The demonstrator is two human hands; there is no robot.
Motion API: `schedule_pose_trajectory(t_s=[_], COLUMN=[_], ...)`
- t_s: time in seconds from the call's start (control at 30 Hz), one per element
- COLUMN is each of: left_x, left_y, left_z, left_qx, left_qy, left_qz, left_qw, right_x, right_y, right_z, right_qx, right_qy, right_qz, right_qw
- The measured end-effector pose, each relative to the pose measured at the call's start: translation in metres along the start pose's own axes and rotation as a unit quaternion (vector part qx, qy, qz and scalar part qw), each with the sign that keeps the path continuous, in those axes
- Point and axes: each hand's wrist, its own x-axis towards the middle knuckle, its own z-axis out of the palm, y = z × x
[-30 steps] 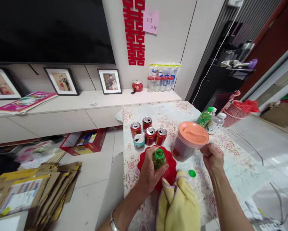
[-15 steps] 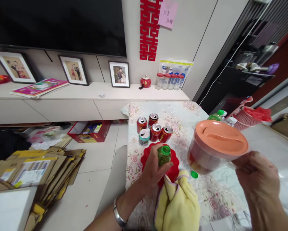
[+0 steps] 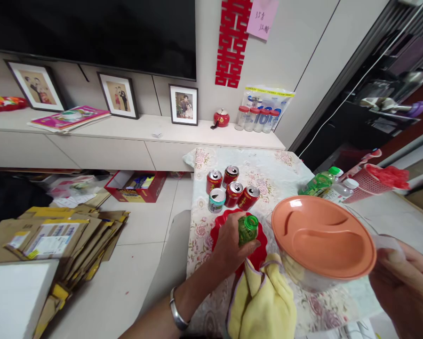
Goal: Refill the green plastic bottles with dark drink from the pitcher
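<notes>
My left hand [image 3: 228, 245] is wrapped around a small green bottle [image 3: 248, 231] with an uncapped mouth, upright above the red scalloped plate [image 3: 215, 231]. My right hand [image 3: 405, 278] grips the handle of a clear plastic pitcher [image 3: 310, 280] with an orange lid [image 3: 324, 242]. The pitcher is held in the air right of the bottle, tilted so its lid top faces me; no liquid stream is visible. A yellow cloth [image 3: 262, 301] lies at the near side of the plate. Several drink cans [image 3: 234, 194] stand just beyond the plate.
Behind the pitcher are a green-capped bottle [image 3: 319, 181], a white-capped bottle [image 3: 341, 190] and a pink basket [image 3: 368, 183]. The table wears a floral cloth [image 3: 200, 256]. Flattened cardboard [image 3: 101, 235] lies on the floor at left. Glass jars [image 3: 259, 120] stand on the cabinet.
The pitcher has come down and nearer, tipping so more of its lid shows. It now covers the loose green cap. My left hand still holds the bottle over the plate.
</notes>
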Motion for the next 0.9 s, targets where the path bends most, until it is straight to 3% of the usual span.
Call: schedule_pose_trajectory(t_s=[0.17, 0.43, 0.73, 0.9], left_x=[-0.001, -0.003, -0.003, -0.003], left_y=[-0.006, -0.007, -0.005, -0.004], left_z=[0.000, 0.000, -0.002, -0.002], left_qx=[0.017, 0.022, 0.015, 0.013], left_qy=[0.005, -0.004, 0.000, 0.006], left_qz=[0.028, 0.034, 0.039, 0.045], left_qw=[0.999, 0.999, 0.999, 0.999], right_x=[0.002, 0.017, 0.017, 0.020], right_y=[0.001, 0.014, 0.004, -0.002], right_z=[0.006, -0.007, 0.003, 0.001], right_qx=[-0.056, -0.065, -0.117, -0.167], right_qy=[-0.031, -0.032, -0.063, -0.087], right_qz=[-0.009, -0.017, -0.024, -0.068], right_qw=[0.998, 0.997, 0.991, 0.980])
